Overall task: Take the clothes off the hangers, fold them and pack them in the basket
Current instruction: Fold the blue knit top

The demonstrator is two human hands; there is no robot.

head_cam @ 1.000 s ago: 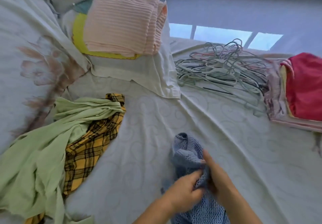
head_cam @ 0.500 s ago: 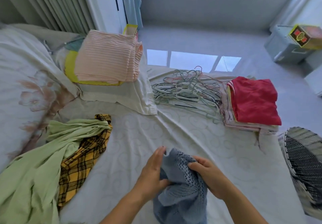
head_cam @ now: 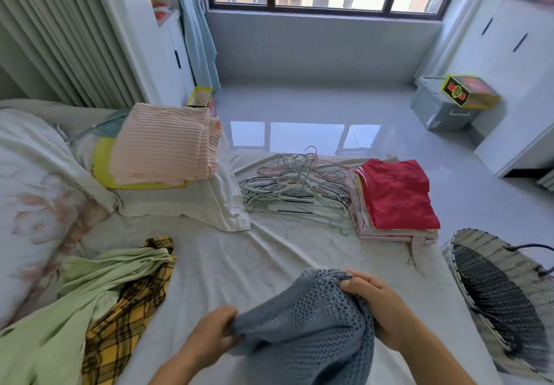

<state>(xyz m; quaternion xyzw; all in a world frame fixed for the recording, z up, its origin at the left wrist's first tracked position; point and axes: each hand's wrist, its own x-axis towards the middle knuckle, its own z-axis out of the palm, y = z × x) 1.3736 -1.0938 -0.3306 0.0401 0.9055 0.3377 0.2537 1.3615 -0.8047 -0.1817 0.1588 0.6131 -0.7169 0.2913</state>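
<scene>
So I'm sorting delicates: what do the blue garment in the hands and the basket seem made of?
The blue garment looks like soft open-knit yarn, matte, with rows of small holes; the fibre can't be told. The basket looks woven from pale and dark strips, wicker or plastic, by its criss-cross weave.

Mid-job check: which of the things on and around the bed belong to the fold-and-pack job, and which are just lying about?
Part of the job:
blue knit top, gripped by left hand and right hand
green garment and yellow plaid garment, unfolded
folded stack with red top
hanger pile
woven basket

Lying about:
pink ribbed blanket
grey storage box
yellow-edged carton
</scene>
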